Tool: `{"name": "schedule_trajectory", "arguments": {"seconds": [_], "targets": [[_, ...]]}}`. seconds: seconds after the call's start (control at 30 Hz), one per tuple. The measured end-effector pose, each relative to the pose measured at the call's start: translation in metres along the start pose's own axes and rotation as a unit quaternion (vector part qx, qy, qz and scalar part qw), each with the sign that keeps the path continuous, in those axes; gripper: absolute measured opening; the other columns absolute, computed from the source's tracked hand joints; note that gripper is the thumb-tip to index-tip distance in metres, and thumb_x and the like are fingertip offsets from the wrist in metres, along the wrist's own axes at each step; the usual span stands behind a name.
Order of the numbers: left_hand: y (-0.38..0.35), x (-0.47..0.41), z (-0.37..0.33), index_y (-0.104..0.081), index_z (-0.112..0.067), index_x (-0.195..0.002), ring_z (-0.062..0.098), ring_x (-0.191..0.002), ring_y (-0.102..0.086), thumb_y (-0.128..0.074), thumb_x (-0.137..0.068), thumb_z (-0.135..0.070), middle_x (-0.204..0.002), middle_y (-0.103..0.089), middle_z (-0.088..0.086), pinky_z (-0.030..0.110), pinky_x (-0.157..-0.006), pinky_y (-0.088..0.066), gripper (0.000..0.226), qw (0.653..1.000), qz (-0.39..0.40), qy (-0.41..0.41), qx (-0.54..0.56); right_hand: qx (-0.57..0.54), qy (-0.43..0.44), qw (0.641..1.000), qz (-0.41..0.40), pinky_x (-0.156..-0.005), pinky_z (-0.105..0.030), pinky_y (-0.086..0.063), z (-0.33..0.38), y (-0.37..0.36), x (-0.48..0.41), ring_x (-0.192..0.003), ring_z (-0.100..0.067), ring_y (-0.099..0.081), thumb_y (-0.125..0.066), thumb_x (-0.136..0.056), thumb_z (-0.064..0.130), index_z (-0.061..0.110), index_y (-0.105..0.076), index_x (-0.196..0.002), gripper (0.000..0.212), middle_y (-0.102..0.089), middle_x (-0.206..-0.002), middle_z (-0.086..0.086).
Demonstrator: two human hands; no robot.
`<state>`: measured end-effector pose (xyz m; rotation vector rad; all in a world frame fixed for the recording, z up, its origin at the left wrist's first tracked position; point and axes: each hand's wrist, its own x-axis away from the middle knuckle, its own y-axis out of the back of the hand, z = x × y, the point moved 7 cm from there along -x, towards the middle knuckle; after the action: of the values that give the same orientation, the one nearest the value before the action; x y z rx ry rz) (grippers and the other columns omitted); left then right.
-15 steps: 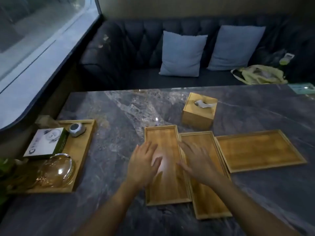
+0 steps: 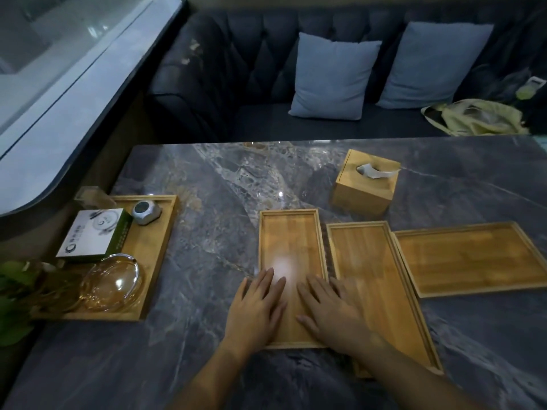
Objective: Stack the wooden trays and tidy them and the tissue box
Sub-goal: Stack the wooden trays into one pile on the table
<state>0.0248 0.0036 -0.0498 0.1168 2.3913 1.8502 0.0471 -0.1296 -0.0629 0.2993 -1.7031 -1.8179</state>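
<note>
Both hands, left hand (image 2: 257, 309) and right hand (image 2: 331, 313), are flat-fingered, gripping nothing, over the narrow tray (image 2: 291, 247), so I'd hook both long edges and lift level.

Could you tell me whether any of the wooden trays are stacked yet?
No, the three empty trays lie side by side on the table.

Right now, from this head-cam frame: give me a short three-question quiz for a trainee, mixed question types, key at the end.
1. True or false: the tissue box sits inside a tray.
2. How many empty trays lie side by side in front of the person?
3. Both hands are flat over which tray: A left tray, B middle tray, C right tray?

Key: 1 false, it stands on the table. 2 three. 3 A; left hand and right hand are open, gripping nothing.
</note>
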Motion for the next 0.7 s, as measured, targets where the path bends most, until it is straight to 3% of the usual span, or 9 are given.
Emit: {"name": "schedule_trajectory", "arguments": {"seconds": [0.17,0.33,0.4,0.47,0.53,0.6,0.7], "targets": [[0.008,0.012,0.023,-0.062,-0.022,-0.123,0.022,-0.124,-0.055,-0.044,-0.086,-0.041,-0.132,-0.06,0.006,0.044,-0.098,-0.047,0.045,1.0,-0.002,0.023,0.006,-0.024,0.023,0.999,0.024,-0.117,-0.043,-0.007,0.023,-0.004,-0.016,-0.145,-0.023,-0.011,-0.03,-0.092,0.051,0.016,-0.015,-0.148,0.067,-0.015,-0.158,-0.012],[0.009,0.02,0.042,-0.057,-0.018,-0.128,0.024,-0.132,-0.045,-0.061,-0.086,-0.032,-0.14,-0.052,0.008,0.039,-0.107,-0.036,0.045,0.998,0.0,0.052,0.041,-0.041,0.038,0.998,0.021,-0.117,-0.04,-0.009,0.04,0.0,-0.026,-0.145,-0.02,-0.013,-0.036,-0.092,0.047,0.017,-0.02,-0.147,0.064,-0.018,-0.157,-0.009],[0.01,0.021,0.044,-0.053,-0.016,-0.132,0.024,-0.136,-0.039,-0.058,-0.088,-0.03,-0.145,-0.045,0.009,0.034,-0.11,-0.031,0.046,0.994,0.013,0.079,0.076,-0.074,0.014,0.997,0.013,-0.115,-0.04,-0.013,0.038,0.004,-0.029,-0.143,-0.02,-0.018,-0.04,-0.092,0.043,0.02,-0.021,-0.146,0.061,-0.019,-0.157,-0.007],[0.011,0.022,0.051,-0.052,-0.011,-0.129,0.03,-0.126,-0.049,-0.058,-0.088,-0.026,-0.138,-0.05,0.015,0.034,-0.101,-0.043,0.044,0.984,0.001,0.145,0.105,-0.115,-0.057,0.991,-0.032,-0.112,-0.04,-0.021,0.027,0.013,-0.029,-0.138,-0.021,-0.028,-0.043,-0.092,0.037,0.02,-0.026,-0.143,0.057,-0.028,-0.152,-0.006],[0.017,0.027,0.066,-0.051,-0.01,-0.12,0.028,-0.104,-0.059,-0.057,-0.087,-0.026,-0.118,-0.056,0.014,0.037,-0.084,-0.051,0.037,0.955,-0.025,0.268,0.128,-0.159,-0.164,0.969,-0.097,-0.103,-0.038,-0.033,0.009,0.022,-0.027,-0.124,-0.023,-0.042,-0.047,-0.091,0.032,0.016,-0.036,-0.136,0.049,-0.042,-0.139,-0.008],[0.016,0.03,0.077,-0.05,-0.012,-0.106,0.026,-0.093,-0.06,-0.05,-0.091,-0.034,-0.107,-0.059,0.01,0.039,-0.078,-0.053,0.027,0.924,0.004,0.355,0.142,-0.246,-0.245,0.932,-0.104,-0.088,-0.034,-0.042,-0.006,0.021,-0.024,-0.107,-0.022,-0.052,-0.05,-0.091,0.032,0.012,-0.046,-0.124,0.039,-0.051,-0.124,-0.01],[0.007,0.023,0.076,-0.051,-0.013,-0.095,0.025,-0.091,-0.061,-0.036,-0.096,-0.038,-0.102,-0.064,0.009,0.038,-0.078,-0.05,0.029,0.939,0.089,0.319,0.089,-0.267,-0.262,0.926,-0.057,-0.066,-0.03,-0.042,-0.009,0.013,-0.025,-0.082,-0.016,-0.052,-0.049,-0.092,0.037,0.016,-0.049,-0.097,0.021,-0.054,-0.094,-0.001]]}}
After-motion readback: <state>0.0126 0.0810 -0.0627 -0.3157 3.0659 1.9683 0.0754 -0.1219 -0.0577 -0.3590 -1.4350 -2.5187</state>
